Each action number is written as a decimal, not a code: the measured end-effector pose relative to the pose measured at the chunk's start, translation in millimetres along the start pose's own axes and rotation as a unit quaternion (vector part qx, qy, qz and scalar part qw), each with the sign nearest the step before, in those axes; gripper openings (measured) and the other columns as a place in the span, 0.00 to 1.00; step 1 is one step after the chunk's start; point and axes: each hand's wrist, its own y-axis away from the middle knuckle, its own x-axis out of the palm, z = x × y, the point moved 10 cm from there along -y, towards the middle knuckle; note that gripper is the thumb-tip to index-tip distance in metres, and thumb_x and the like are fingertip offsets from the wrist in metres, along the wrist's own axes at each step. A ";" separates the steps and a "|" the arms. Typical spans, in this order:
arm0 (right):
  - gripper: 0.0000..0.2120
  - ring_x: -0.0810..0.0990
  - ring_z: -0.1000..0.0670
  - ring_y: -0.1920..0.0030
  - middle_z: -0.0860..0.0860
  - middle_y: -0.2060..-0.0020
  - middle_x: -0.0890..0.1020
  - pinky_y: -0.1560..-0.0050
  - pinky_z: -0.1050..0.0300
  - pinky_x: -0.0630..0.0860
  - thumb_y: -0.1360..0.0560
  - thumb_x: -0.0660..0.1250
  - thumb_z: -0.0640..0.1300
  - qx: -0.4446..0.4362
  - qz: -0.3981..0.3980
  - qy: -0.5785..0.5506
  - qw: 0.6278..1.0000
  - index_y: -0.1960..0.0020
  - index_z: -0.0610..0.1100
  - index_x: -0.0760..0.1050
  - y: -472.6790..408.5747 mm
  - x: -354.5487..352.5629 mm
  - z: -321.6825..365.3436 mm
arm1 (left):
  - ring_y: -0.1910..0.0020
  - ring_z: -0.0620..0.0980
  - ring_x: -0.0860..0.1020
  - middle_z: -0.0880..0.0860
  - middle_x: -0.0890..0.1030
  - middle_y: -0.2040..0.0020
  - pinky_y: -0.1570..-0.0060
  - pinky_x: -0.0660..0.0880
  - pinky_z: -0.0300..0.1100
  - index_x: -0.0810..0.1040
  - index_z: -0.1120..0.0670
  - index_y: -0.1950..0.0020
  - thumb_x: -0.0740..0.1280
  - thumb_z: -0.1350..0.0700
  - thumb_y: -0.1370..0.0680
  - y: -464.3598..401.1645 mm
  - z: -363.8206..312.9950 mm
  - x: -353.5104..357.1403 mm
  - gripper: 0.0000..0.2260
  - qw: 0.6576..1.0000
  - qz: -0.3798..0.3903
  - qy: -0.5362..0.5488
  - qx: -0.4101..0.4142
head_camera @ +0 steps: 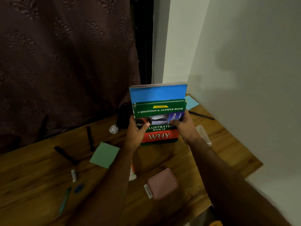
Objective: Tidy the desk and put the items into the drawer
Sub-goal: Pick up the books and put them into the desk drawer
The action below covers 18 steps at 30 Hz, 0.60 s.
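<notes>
I hold two books upright above the wooden desk [40,168]. The front one is a green and red book [160,111] titled "Illustrated Book of Why". Behind it stands a taller blue notebook [158,92]. My left hand [137,132] grips the left edge of the pair, thumb on the cover. At the right edge my right hand [184,126] grips them, thumb across the front. On the desk lie a green sticky pad [104,154], a pink case [162,183], a green pen [66,199], two black markers [65,154] [89,139] and a crumpled paper ball [114,128].
A small white spool [74,176] and a blue round object [79,188] lie near the pen. A blue paper [192,101], a black pen [201,115] and a clear box [203,132] sit at the right by the white wall. A dark curtain hangs behind. A white tube [132,173] lies under my left forearm.
</notes>
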 end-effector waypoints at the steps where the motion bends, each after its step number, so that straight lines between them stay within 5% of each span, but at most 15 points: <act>1: 0.21 0.81 0.46 0.47 0.48 0.47 0.80 0.46 0.43 0.79 0.25 0.66 0.29 0.003 0.003 -0.001 1.000 0.40 0.49 0.69 1.3 0.5 -3.0 | 0.37 0.49 0.73 0.50 0.75 0.37 0.36 0.68 0.43 0.65 0.51 0.30 0.70 0.57 0.24 1.6 3.4 0.2 0.25 1.000 -0.001 -0.005 0.000; 10: 0.22 0.81 0.44 0.44 0.44 0.42 0.79 0.45 0.42 0.80 0.24 0.68 0.37 0.029 0.019 0.036 0.999 0.33 0.44 0.66 13.2 -1.8 -22.4 | 0.41 0.52 0.77 0.51 0.76 0.40 0.44 0.78 0.53 0.66 0.51 0.30 0.72 0.58 0.26 8.9 19.5 0.9 0.27 1.000 0.015 -0.014 -0.018; 18: 0.20 0.80 0.46 0.44 0.47 0.43 0.79 0.46 0.45 0.80 0.23 0.67 0.39 0.027 0.015 0.044 0.999 0.33 0.45 0.66 19.3 -3.4 -22.7 | 0.45 0.49 0.79 0.53 0.76 0.38 0.48 0.80 0.51 0.63 0.51 0.28 0.70 0.55 0.24 16.1 24.3 0.2 0.27 1.000 0.008 -0.022 -0.018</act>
